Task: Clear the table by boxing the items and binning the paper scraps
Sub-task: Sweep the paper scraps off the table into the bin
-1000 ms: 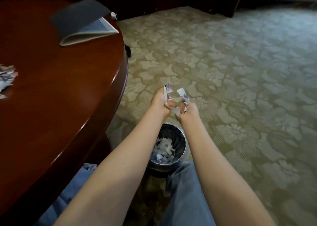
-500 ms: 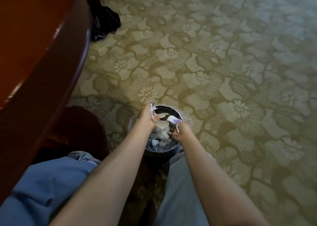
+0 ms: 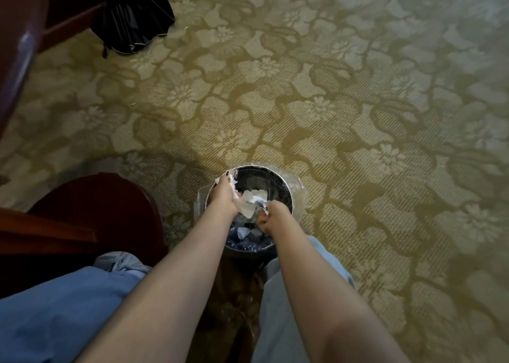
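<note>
You're holding paper scraps [image 3: 252,199] over the bin [image 3: 275,174].
Left hand [image 3: 225,194] and right hand [image 3: 269,217] are clutching them; patterned carpet [image 3: 344,101] is filling the frame.

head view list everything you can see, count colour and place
round black waste bin: one, black with clear liner, on carpet between the knees
torn white paper scraps: many, white, in the bin and in both hands
floral patterned carpet: one, olive green, whole floor
folded black fabric item: one, black, upper left on carpet
polished wooden table edge: one, red-brown, far left
rounded wooden base: one, dark red-brown, lower left
legs in blue jeans: two, blue, bottom
left hand: one, grips scraps over the bin
right hand: one, pinches scraps over the bin
</note>
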A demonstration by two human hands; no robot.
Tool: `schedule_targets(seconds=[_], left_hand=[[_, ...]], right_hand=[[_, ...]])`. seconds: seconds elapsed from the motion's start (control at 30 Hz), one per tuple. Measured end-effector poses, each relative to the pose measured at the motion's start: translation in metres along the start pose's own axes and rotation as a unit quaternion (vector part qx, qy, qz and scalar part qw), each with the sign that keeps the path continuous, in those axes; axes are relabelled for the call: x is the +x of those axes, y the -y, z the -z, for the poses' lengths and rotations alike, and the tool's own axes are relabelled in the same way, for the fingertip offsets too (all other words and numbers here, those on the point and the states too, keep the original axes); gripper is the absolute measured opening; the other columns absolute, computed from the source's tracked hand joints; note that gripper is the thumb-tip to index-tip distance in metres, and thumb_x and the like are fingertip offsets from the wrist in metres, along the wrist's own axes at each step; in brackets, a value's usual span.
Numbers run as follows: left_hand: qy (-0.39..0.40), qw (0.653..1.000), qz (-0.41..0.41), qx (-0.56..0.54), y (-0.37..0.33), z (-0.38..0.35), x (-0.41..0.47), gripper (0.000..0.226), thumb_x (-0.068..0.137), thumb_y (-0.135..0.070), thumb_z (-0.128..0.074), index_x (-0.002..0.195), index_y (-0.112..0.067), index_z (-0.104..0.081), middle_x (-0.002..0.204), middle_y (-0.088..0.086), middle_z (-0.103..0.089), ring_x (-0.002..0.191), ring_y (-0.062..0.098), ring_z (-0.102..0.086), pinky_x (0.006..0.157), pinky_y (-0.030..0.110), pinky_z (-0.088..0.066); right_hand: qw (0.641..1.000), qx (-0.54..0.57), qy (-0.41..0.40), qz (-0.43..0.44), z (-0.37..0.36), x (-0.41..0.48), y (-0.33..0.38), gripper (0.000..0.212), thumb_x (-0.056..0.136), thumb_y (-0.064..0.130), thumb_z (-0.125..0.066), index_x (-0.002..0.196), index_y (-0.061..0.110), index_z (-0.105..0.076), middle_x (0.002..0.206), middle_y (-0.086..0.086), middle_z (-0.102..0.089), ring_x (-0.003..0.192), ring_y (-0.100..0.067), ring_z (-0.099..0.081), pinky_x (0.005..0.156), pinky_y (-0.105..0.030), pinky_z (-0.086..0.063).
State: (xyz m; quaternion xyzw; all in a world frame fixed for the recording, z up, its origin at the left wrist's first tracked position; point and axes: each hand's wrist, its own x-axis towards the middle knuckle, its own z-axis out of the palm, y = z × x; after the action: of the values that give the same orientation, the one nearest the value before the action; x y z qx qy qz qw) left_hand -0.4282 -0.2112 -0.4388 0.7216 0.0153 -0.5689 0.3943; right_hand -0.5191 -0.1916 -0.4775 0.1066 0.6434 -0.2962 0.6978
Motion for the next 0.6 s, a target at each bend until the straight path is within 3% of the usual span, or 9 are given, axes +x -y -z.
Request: schedule_targets(seconds=[0.07, 0.1, 0.17, 0.23, 0.3, 0.37, 0.43, 0.5, 0.6], left_hand=[[-0.017, 1.000, 0.006, 0.007, 0.002, -0.003, 0.005, 0.025, 0.095, -0.018, -0.041, 0.107, -0.001, -0.053, 0.098, 0.009, -0.055, 0.069, 0.021, -0.052, 0.058, 0.026, -0.046], [-0.026, 0.999, 0.005, 0.025, 0.002, -0.003, 0.003, 0.026, 0.093, -0.018, -0.044, 0.108, 0.001, -0.054, 0.102, 0.014, -0.056, 0.081, 0.026, -0.057, 0.070, 0.033, -0.052], [-0.028, 0.998, 0.014, 0.053, 0.003, -0.001, 0.007, 0.037, 0.093, -0.020, -0.046, 0.122, 0.001, -0.053, 0.119, 0.018, -0.055, 0.107, 0.033, -0.056, 0.092, 0.044, -0.049], [-0.021, 0.997, 0.020, 0.068, 0.003, 0.001, 0.013, 0.041, 0.094, -0.023, -0.046, 0.129, -0.001, -0.050, 0.129, 0.018, -0.051, 0.115, 0.035, -0.052, 0.098, 0.048, -0.045], [-0.017, 0.996, 0.027, 0.079, 0.005, 0.003, 0.019, 0.041, 0.094, -0.025, -0.047, 0.129, -0.004, -0.050, 0.128, 0.014, -0.052, 0.108, 0.034, -0.055, 0.095, 0.046, -0.046], [-0.003, 0.996, 0.032, 0.081, 0.005, 0.005, 0.022, 0.037, 0.095, -0.024, -0.045, 0.125, -0.005, -0.053, 0.112, 0.013, -0.056, 0.080, 0.027, -0.056, 0.084, 0.038, -0.047], [0.003, 0.994, 0.047, 0.101, 0.005, 0.008, 0.023, 0.026, 0.096, -0.023, -0.042, 0.098, -0.003, -0.058, 0.092, 0.014, -0.057, 0.066, 0.023, -0.048, 0.076, 0.037, -0.045], [-0.008, 0.992, 0.068, 0.102, 0.008, 0.011, 0.026, 0.028, 0.093, -0.019, -0.040, 0.071, -0.005, -0.050, 0.080, 0.012, -0.055, 0.062, 0.022, -0.046, 0.072, 0.031, -0.043], [0.006, 0.992, 0.103, 0.075, 0.012, 0.012, 0.027, 0.029, 0.093, -0.017, -0.038, 0.065, -0.011, -0.041, 0.051, 0.008, -0.050, 0.048, 0.017, -0.044, 0.063, 0.023, -0.043]], right_hand=[[0.995, 0.072, -0.004, -0.072, 0.000, 0.008, 0.001, 0.029, 0.100, 0.016, -0.036, 0.074, 0.005, -0.044, 0.067, -0.006, -0.044, 0.025, -0.010, -0.037, 0.025, -0.006, -0.020], [0.991, 0.100, -0.003, -0.084, -0.002, 0.010, 0.002, 0.028, 0.100, 0.017, -0.037, 0.076, 0.004, -0.046, 0.067, -0.007, -0.045, 0.035, -0.010, -0.037, 0.027, -0.005, -0.020], [0.987, 0.128, -0.010, -0.099, -0.007, 0.014, 0.002, 0.029, 0.100, 0.016, -0.038, 0.076, 0.001, -0.047, 0.067, -0.010, -0.044, 0.044, -0.010, -0.030, 0.027, -0.005, -0.020], [0.982, 0.159, -0.007, -0.099, -0.011, 0.012, 0.001, 0.020, 0.099, 0.014, -0.040, 0.092, 0.000, -0.051, 0.075, -0.014, -0.047, 0.041, -0.014, -0.033, 0.027, -0.006, -0.026], [0.982, 0.159, -0.021, -0.094, -0.014, 0.006, 0.000, 0.024, 0.099, 0.016, -0.043, 0.114, 0.001, -0.053, 0.101, -0.016, -0.055, 0.050, -0.023, -0.047, 0.025, -0.014, -0.035], [0.984, 0.147, -0.027, -0.098, -0.016, 0.002, 0.001, 0.033, 0.099, 0.016, -0.043, 0.126, -0.001, -0.050, 0.124, -0.016, -0.053, 0.083, -0.027, -0.057, 0.028, -0.022, -0.043], [0.987, 0.123, -0.022, -0.097, -0.016, -0.002, 0.002, 0.034, 0.099, 0.015, -0.043, 0.128, -0.003, -0.048, 0.129, -0.016, -0.052, 0.109, -0.030, -0.056, 0.059, -0.027, -0.058], [0.988, 0.107, -0.010, -0.108, -0.014, -0.001, 0.006, 0.034, 0.099, 0.015, -0.042, 0.128, -0.002, -0.046, 0.130, -0.013, -0.053, 0.119, -0.030, -0.052, 0.089, -0.032, -0.053], [0.987, 0.119, -0.018, -0.108, -0.010, -0.002, 0.004, 0.037, 0.099, 0.017, -0.042, 0.133, 0.000, -0.042, 0.127, -0.017, -0.048, 0.127, -0.031, -0.045, 0.095, -0.037, -0.048]])
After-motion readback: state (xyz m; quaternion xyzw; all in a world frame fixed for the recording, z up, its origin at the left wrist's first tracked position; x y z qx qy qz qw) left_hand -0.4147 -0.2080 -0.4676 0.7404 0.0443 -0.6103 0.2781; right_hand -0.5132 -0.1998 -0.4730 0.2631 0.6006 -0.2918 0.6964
